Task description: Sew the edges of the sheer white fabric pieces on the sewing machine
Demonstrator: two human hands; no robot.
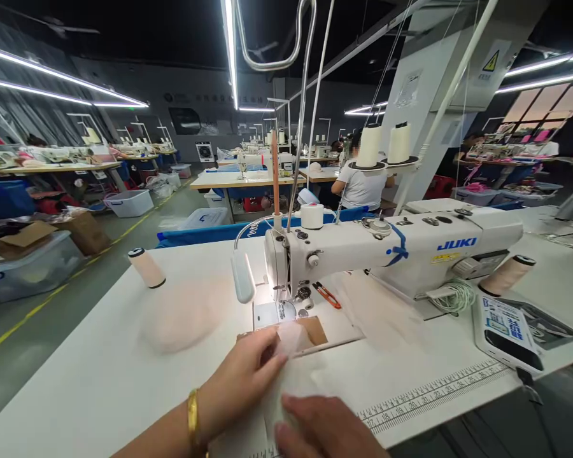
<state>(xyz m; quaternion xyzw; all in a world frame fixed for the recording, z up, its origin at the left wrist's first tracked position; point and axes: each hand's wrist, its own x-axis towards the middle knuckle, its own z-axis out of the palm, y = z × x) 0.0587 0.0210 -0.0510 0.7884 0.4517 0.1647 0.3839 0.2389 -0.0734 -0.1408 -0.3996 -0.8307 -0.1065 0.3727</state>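
Note:
In front of the sewing machine's needle area, my left hand (241, 369), with a gold bracelet on the wrist, has its thumb and fingers closed on a sheer white fabric piece (293, 337). Nearer to me, my right hand (327, 426) is slightly blurred, its thumb and fingers closed around the lower part of the same fabric. Beyond both hands stands the white JUKI sewing machine (353, 254), its lamp lit over the metal needle plate (267, 315). A brown piece (315, 331) lies flat beside the plate, partly under the fabric.
A pile of pale sheer fabric (181, 318) lies left, another (377, 305) right of the needle. Orange thread snips (327, 296) rest under the machine arm. Thread cones (146, 267) (509, 275), a control box (506, 334) and a printed ruler (434, 394) are on the table.

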